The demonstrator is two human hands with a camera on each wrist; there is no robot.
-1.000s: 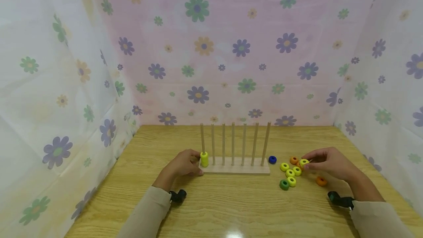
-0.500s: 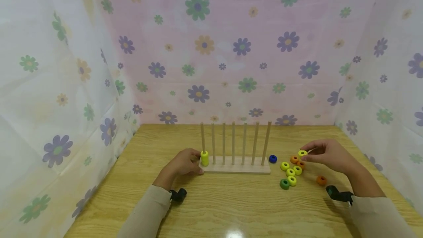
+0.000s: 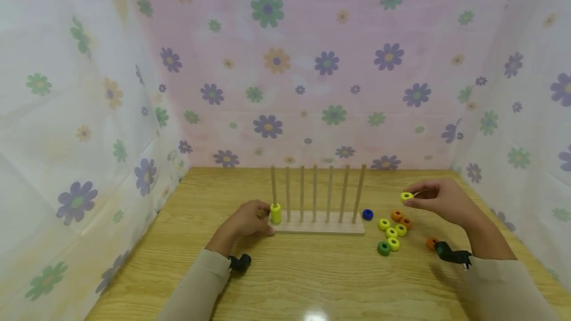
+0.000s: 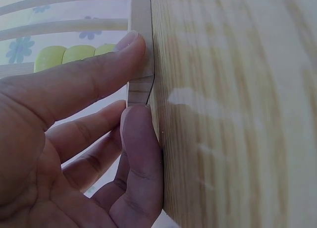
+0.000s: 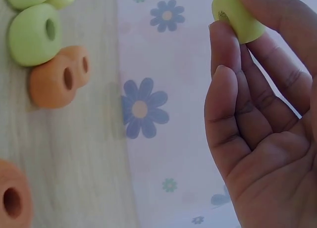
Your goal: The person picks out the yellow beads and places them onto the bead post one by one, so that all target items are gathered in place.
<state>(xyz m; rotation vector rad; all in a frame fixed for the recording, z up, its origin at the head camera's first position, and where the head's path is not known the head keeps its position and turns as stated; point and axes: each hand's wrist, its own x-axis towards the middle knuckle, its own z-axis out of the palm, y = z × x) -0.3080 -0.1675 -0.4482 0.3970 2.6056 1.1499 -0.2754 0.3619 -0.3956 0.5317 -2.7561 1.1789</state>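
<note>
A wooden peg rack (image 3: 319,229) with several upright pegs stands on the table. Yellow beads (image 3: 276,214) are stacked on its leftmost peg; three show in the left wrist view. My left hand (image 3: 246,219) holds the rack's left end, with the thumb (image 4: 109,64) on the base and curled fingers at its end. Raised above the loose beads, my right hand (image 3: 446,202) pinches a yellow bead (image 3: 406,197) between thumb and fingers. The bead's hole also shows in the right wrist view, where the other fingers curl loosely below.
Right of the rack lie several yellow beads (image 3: 391,233), a green bead (image 3: 383,248), a blue bead (image 3: 368,214) and orange beads (image 3: 397,215). Another orange bead (image 3: 431,242) sits partly behind the right wrist camera (image 3: 450,253). Flowered cloth (image 3: 312,88) surrounds the table (image 3: 303,281).
My right hand has lifted the yellow bead from beside the orange beads, up and slightly away from me. The left hand and the rack stay put.
</note>
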